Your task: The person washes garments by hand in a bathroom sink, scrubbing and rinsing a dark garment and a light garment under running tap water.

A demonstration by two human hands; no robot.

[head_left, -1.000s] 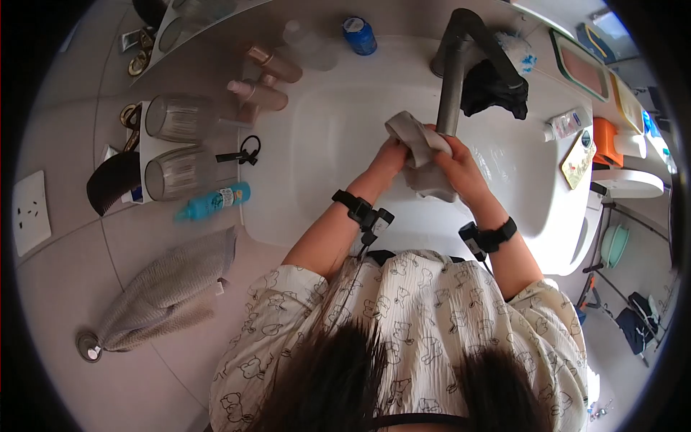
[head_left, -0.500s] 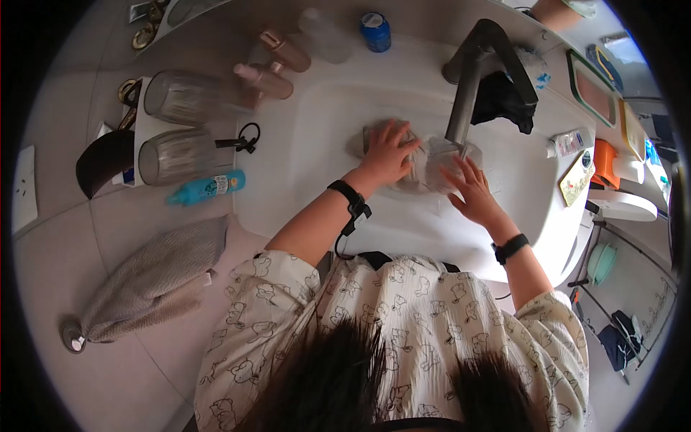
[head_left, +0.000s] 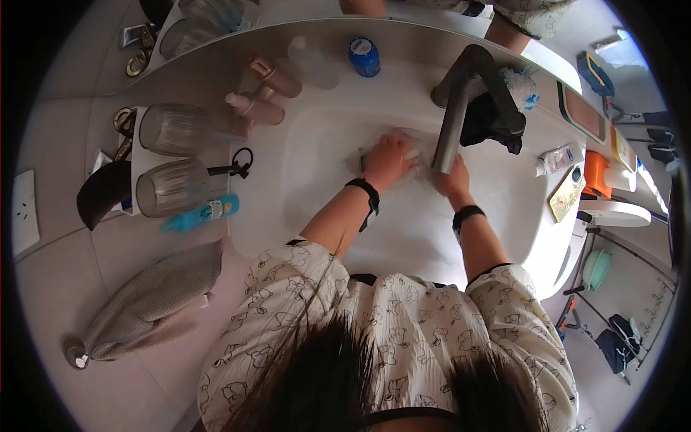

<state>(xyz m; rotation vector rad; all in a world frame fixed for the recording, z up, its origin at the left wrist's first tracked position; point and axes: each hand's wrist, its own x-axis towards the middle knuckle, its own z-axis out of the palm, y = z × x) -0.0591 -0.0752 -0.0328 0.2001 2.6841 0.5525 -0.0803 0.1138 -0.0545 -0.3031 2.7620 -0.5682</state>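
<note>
In the head view my left hand [head_left: 389,162] presses down over a pale, soft, partly see-through wet item [head_left: 413,160] in the white sink [head_left: 295,173], its fingers curled into it. My right hand [head_left: 455,180] is at the right edge of the same item, just under the tap's spout. Its fingers are bent inward and partly hidden behind the dark tap [head_left: 452,133]. The exact kind of the item is blurred and mostly covered by the hands.
A black crumpled thing [head_left: 491,126] lies behind the tap. A blue jar [head_left: 365,59] and pinkish bottles [head_left: 273,75] line the back rim. Two ribbed tumblers [head_left: 173,187] and a blue tube [head_left: 201,214] are at left. A grey towel [head_left: 155,302] hangs lower left.
My right hand has moved left and in toward the left hand, its spread fingers now bent. My left hand's fingers are more curled. The camera view has shifted slightly.
</note>
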